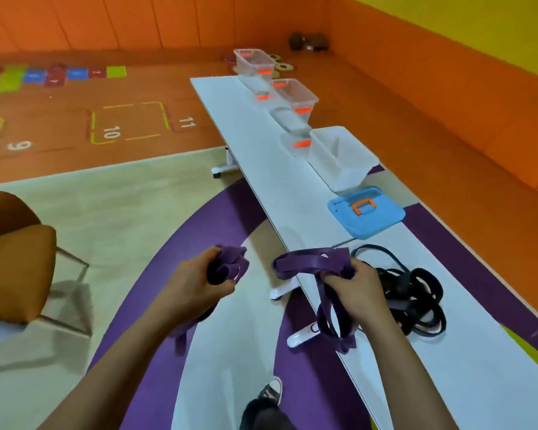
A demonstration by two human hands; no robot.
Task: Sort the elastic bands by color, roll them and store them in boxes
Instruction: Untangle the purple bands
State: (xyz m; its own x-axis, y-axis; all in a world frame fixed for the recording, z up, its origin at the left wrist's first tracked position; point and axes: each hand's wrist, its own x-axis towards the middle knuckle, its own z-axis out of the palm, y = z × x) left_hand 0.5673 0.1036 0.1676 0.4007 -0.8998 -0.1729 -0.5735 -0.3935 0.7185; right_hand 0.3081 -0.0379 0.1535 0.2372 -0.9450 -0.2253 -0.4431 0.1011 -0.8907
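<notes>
My left hand [196, 283] grips a bunched roll of purple elastic band [230, 265], held off the table's left edge; a loose purple end hangs below my forearm. My right hand [354, 283] grips another bundle of purple bands [311, 262], whose loops dangle down past the table edge. Just right of that hand a tangled pile of black bands [413, 293] lies on the white table [261, 144]. An open white box [342, 156] stands farther along the table, with a blue lid [367, 212] with an orange handle lying in front of it.
Several clear boxes with orange latches [295, 97] line the far end of the table. An orange chair [16, 262] stands at the left. The floor has a purple and cream mat, and my shoe [271, 392] shows below.
</notes>
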